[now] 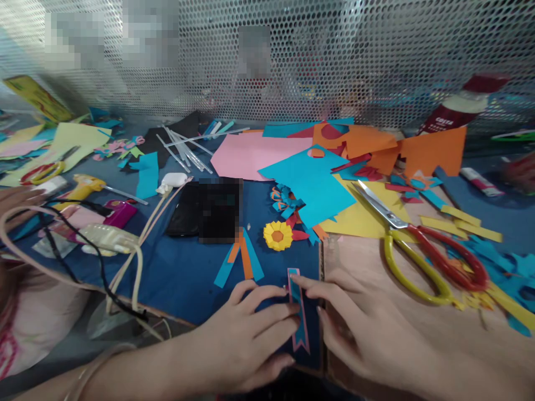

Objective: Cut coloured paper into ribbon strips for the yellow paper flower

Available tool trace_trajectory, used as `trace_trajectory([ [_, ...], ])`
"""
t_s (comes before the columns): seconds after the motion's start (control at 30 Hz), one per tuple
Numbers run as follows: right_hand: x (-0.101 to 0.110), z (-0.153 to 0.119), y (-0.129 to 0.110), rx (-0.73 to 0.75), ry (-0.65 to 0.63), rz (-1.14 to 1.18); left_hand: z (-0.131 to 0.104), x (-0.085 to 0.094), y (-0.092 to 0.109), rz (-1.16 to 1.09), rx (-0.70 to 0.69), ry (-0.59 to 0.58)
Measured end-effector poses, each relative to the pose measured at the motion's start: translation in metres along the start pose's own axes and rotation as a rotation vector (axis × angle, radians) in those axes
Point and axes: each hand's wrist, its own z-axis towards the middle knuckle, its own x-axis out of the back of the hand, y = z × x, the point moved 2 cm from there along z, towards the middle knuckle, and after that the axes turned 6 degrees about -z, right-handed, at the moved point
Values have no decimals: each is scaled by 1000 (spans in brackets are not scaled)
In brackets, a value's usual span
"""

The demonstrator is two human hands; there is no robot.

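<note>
A narrow blue paper strip with a pink border and a notched lower end [297,328] lies flat near the table's front edge. My left hand [254,340] comes from the left, its fingers spread and touching the strip's left side. From the other side, the outstretched index finger of my right hand [355,317] touches the strip's top; the other fingers are apart. Neither hand is closed around anything. A yellow paper flower with an orange centre [278,236] sits just beyond, and blue and orange paper strips joined at the top [241,256] lie left of it.
Large red-and-yellow scissors [412,239] lie partly open at right. Coloured paper sheets [309,184] and glue sticks [184,147] cover the back, before a perforated metal screen [292,72]. A phone [184,211], cables [137,273] and a yellow glue gun [86,189] are left, beside another person's hand [19,206].
</note>
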Motion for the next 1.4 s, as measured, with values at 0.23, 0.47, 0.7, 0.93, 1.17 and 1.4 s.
trace_trajectory([
  [0.23, -4, 4, 3, 64, -6, -78, 2, 0, 0, 60, -18, 0],
  [0.47, -2, 11, -1, 220, -2, -242, 1, 0, -1, 46, -6, -5],
  [0.7, 3, 10, 6, 63, -1, -135, -1, -3, -2, 28, 15, -8],
  [0.93, 2, 7, 1, 78, -47, -85, 3, 0, -3, 56, 57, 28],
  [1.17, 5, -8, 7, -62, -50, -72, 3, -5, -4, 176, 66, 15],
  [1.4, 1, -12, -5, 115, 21, -195, 5, 1, -4, 155, 124, -8],
])
